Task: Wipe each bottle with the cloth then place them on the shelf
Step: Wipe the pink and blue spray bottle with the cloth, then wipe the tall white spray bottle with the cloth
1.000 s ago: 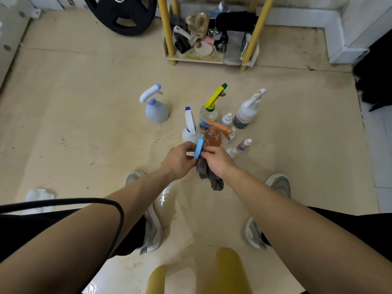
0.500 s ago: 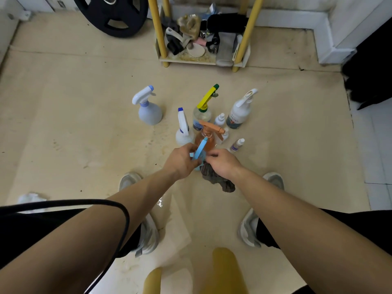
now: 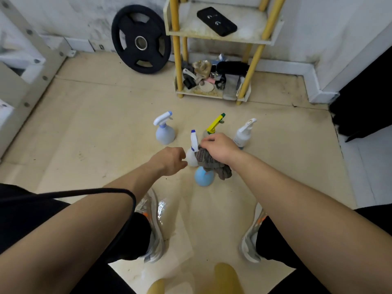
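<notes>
My right hand grips the grey cloth, bunched over the top of a light blue spray bottle; only the bottle's round body shows below the cloth. My left hand has curled fingers, holds nothing, and sits just left of a white bottle with a blue-tipped sprayer. Behind them on the floor stand a pale blue spray bottle, a yellow-trigger bottle and a white spray bottle. The yellow-posted shelf stands further back.
A black case lies on the upper shelf board, and the bottom board is full of clutter. A black weight plate leans on the wall to the left. A wet patch shines on the floor by my left shoe.
My left hand has let go of the blue bottle and drawn back left. My right hand now covers the bottle's top with the cloth. The view has tilted up, showing the shelf.
</notes>
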`<state>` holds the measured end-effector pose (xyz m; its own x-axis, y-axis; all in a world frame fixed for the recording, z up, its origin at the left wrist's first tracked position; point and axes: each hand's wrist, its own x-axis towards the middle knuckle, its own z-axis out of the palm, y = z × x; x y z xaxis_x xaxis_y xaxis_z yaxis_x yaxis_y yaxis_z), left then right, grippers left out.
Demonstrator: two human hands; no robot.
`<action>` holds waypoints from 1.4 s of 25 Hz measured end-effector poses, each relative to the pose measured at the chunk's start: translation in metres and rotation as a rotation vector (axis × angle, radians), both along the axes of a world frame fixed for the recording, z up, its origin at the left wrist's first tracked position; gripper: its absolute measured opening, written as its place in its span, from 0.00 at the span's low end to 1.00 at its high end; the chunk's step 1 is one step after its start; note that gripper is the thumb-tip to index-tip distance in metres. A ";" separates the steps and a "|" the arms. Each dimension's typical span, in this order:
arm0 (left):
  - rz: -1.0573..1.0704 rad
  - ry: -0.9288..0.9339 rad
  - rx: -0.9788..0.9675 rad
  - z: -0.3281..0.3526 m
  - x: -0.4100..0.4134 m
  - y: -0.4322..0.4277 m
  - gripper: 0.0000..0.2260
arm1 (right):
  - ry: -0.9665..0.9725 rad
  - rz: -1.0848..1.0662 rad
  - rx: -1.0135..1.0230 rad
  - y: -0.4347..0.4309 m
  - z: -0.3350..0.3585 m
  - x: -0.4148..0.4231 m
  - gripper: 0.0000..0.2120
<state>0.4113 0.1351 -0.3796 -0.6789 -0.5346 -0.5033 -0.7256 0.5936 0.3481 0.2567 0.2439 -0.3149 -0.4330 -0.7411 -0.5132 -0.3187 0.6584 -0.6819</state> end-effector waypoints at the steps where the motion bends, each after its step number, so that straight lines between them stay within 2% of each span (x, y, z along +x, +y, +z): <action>1: -0.012 -0.041 -0.018 0.004 0.005 -0.010 0.16 | 0.007 0.010 -0.016 -0.011 0.005 0.003 0.12; 5: 0.027 -0.106 -0.074 0.005 0.020 -0.054 0.14 | 0.069 0.054 -0.043 -0.052 -0.002 0.010 0.12; 8: 0.188 -0.065 -0.104 -0.008 0.023 -0.091 0.11 | 0.102 0.066 -0.041 -0.080 -0.023 0.010 0.13; 12: 0.443 0.078 -0.161 -0.041 0.012 -0.137 0.22 | 0.085 -0.001 -0.049 -0.105 -0.051 0.005 0.13; 16: 0.495 0.124 -0.130 -0.071 -0.015 -0.163 0.29 | 0.000 -0.083 -0.070 -0.119 -0.075 -0.003 0.17; 18: 0.452 0.119 -0.132 -0.083 -0.029 -0.166 0.26 | -0.029 -0.123 -0.078 -0.124 -0.084 -0.009 0.17; 23: 0.500 0.229 -0.133 -0.095 -0.040 -0.166 0.07 | -0.065 -0.137 -0.092 -0.126 -0.094 -0.007 0.14; 25: 0.507 0.265 -0.147 -0.089 -0.037 -0.163 0.04 | -0.081 -0.141 -0.098 -0.121 -0.090 -0.005 0.14; 29: 0.487 0.311 -0.148 -0.053 -0.027 -0.154 0.05 | -0.105 -0.177 -0.129 -0.104 -0.062 -0.004 0.14; 35: 0.433 0.348 -0.120 0.060 -0.013 -0.133 0.07 | -0.193 -0.280 -0.252 -0.056 0.022 -0.005 0.22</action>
<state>0.3983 0.0025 -0.3199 -0.5002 -0.8407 -0.2076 -0.7661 0.3179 0.5586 0.2514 0.1884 -0.2934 -0.5492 -0.7211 -0.4222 -0.0020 0.5064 -0.8623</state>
